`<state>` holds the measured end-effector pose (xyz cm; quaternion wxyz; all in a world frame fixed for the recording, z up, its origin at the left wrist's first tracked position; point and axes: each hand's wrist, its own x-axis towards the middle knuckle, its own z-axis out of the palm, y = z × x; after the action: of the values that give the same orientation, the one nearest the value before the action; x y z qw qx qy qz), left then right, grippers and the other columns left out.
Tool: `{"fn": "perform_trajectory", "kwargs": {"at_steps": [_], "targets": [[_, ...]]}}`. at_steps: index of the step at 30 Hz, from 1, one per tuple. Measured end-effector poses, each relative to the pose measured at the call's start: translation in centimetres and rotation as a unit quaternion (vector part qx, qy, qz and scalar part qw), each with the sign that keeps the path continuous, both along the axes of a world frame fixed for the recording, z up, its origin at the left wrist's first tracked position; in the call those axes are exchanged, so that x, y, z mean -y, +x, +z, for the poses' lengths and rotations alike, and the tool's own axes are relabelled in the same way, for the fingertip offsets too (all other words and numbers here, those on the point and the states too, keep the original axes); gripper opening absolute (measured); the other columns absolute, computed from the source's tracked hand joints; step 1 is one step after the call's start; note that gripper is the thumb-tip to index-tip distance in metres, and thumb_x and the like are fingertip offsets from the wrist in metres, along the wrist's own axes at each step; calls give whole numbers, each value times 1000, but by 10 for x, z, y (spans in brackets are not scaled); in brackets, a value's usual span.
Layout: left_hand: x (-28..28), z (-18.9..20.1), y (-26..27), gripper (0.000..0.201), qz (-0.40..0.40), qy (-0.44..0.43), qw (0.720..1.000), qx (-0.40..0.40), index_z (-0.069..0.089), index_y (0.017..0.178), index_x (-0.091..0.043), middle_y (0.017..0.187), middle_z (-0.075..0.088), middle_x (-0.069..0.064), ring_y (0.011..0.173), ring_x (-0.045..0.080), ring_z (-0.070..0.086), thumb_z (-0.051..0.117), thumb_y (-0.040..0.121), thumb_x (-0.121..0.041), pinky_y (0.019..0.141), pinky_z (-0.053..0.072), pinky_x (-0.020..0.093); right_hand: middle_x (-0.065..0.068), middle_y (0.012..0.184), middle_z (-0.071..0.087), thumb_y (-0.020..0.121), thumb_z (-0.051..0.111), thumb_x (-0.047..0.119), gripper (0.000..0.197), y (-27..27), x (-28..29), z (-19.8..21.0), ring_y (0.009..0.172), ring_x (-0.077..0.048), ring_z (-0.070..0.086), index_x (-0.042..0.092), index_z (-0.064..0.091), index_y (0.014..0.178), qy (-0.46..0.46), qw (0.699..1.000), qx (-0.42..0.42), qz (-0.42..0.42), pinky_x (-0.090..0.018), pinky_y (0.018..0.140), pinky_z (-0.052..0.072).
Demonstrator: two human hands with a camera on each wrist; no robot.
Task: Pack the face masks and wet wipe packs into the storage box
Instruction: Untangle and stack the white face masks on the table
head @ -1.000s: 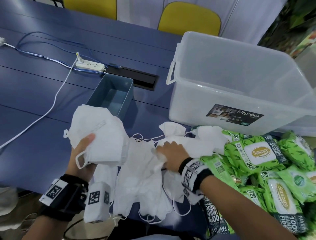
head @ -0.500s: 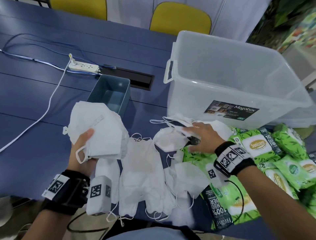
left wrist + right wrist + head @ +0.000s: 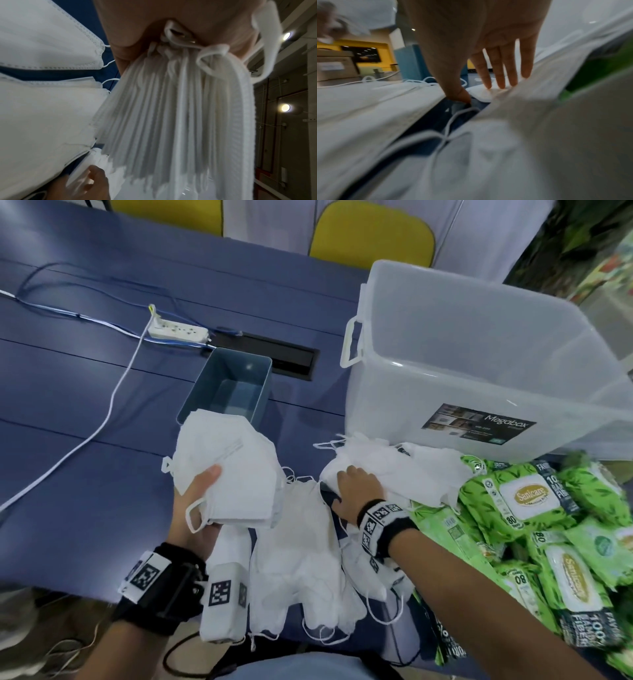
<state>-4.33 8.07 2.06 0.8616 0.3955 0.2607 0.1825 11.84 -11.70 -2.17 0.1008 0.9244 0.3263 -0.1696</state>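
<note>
My left hand (image 3: 198,498) grips a thick stack of white face masks (image 3: 236,474), held up over the table; the left wrist view shows the stack's fanned edges (image 3: 171,121) coming out of the palm. My right hand (image 3: 356,491) lies on a heap of loose masks (image 3: 411,474) just in front of the clear storage box (image 3: 394,405). Its fingers (image 3: 500,75) are straight and press on a mask while the thumb touches down beside it. More masks (image 3: 301,559) lie between my arms. Green wet wipe packs (image 3: 527,501) are piled at the right.
A small blue-grey bin (image 3: 262,392) stands left of the storage box. Behind it are a black cable slot (image 3: 291,357), a white power strip (image 3: 178,332) and a white cable (image 3: 113,405) running left. Two yellow chairs (image 3: 370,234) stand beyond the blue table (image 3: 85,474).
My right hand has come back left from the edge of the wipe packs and settled on the mask heap before the box. The left hand keeps its stack almost still.
</note>
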Motion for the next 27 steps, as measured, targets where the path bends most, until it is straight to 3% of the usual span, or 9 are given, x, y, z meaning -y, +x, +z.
{"fn": "perform_trajectory", "kwargs": {"at_steps": [3,7,11,13,16,19,21,23,27], "targets": [[0,1,0,109,-4,-3,1000,-15,47,138,-4,130,59,12,115,25,60,91,46,-43,88,55,35,-9,123,50,86,55,24,40,10,-12,-4,113,-27,49,9,46,122,-33,999,34,-6,-36,91,38],[-5,1,6,93,-15,0,1000,-15,47,138,-5,133,57,14,119,28,58,85,58,-36,91,54,37,-10,123,56,91,54,17,31,15,-18,-4,113,-28,55,9,49,121,-37,999,24,16,-34,91,42],[-5,3,14,98,-14,8,1000,-12,53,129,-6,133,56,14,113,30,60,91,47,-44,93,50,43,-11,106,66,86,54,13,21,27,-9,18,101,-29,61,9,62,105,144,982,-14,-119,-30,83,46],[-2,3,17,85,-14,15,1000,9,51,133,-7,134,56,17,119,32,58,86,60,-33,97,48,48,-6,86,70,81,62,11,11,37,5,35,84,-22,65,12,70,89,334,913,-50,-228,-21,73,47],[2,5,21,78,-30,39,999,-2,51,131,-4,121,65,11,106,25,65,80,63,-29,81,58,38,-1,81,69,81,71,7,11,43,32,68,73,-12,62,19,70,80,570,746,-111,-326,-21,73,49],[7,1,28,97,-23,55,998,-24,54,111,-10,86,70,-2,63,3,65,91,28,-41,53,52,17,-6,87,69,87,65,7,11,42,54,91,81,-20,62,18,66,84,664,621,-186,-373,-32,75,53],[10,-4,33,94,-28,72,996,-47,47,123,-7,98,69,0,72,3,67,86,42,-33,60,54,19,-6,90,68,92,58,9,10,38,62,100,79,-20,63,17,61,87,698,554,-244,-382,-31,68,54],[11,-8,38,92,-29,91,994,-62,40,131,0,107,68,2,90,11,68,82,53,-25,72,56,26,-2,89,66,95,54,14,10,34,64,107,76,-17,62,20,57,88,714,519,-266,-387,-25,59,52],[17,-10,50,94,-55,63,993,-79,37,139,-12,128,62,7,114,26,62,88,60,-22,97,49,50,11,67,67,98,49,14,12,27,52,119,58,-5,59,20,55,90,723,532,-250,-363,-17,48,47]]}}
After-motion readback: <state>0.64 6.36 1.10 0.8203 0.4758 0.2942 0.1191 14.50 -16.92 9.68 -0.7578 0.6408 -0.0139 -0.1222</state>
